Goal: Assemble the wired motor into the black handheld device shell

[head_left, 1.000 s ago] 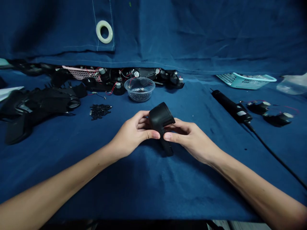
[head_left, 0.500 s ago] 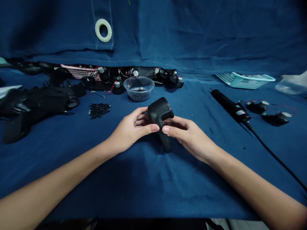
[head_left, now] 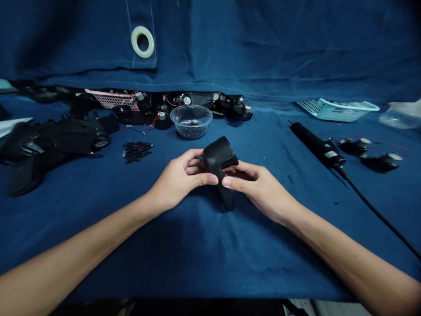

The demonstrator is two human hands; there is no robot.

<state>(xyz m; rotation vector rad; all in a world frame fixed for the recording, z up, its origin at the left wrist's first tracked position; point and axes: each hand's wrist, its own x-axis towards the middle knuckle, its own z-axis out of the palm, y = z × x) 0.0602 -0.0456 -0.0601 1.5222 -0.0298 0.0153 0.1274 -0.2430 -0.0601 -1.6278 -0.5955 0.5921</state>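
Holding a pistol-shaped black plastic housing point(head_left: 219, 160) between both hands at the centre of the view: left hand point(head_left: 179, 180) closed around the housing's left side, left thumb point(head_left: 207, 179) lying across its near face; right hand point(head_left: 256, 184) closed on its right side, right thumb point(head_left: 230, 183) just apart from the left one. Housing's handle point(head_left: 226, 195) angled down and toward the wearer, below the grip; whether its end touches the surface cannot be told. Beneath and around the grip: blue cloth-covered tabletop point(head_left: 197, 259). Directly beyond the grip: clear plastic bowl point(head_left: 191, 112) holding small black pieces point(head_left: 190, 131). Beyond the bowl: row of black components with red wires point(head_left: 210, 103), alongside a pink plastic basket point(head_left: 110, 100). Left of the grip: loose heap of small black parts point(head_left: 136, 151), and farther left, stacked black moulded shells point(head_left: 55, 145). Right of the grip: black cylindrical tool point(head_left: 315, 147) with a black cable point(head_left: 378, 215) running toward the lower right corner, then two black wired units point(head_left: 354, 147) point(head_left: 381, 163). Far right, beyond these: teal plastic basket point(head_left: 337, 110) and clear plastic bag point(head_left: 401, 114). Behind everything, at the top: hanging blue tarp point(head_left: 263, 48) with a pale ring grommet point(head_left: 142, 41).
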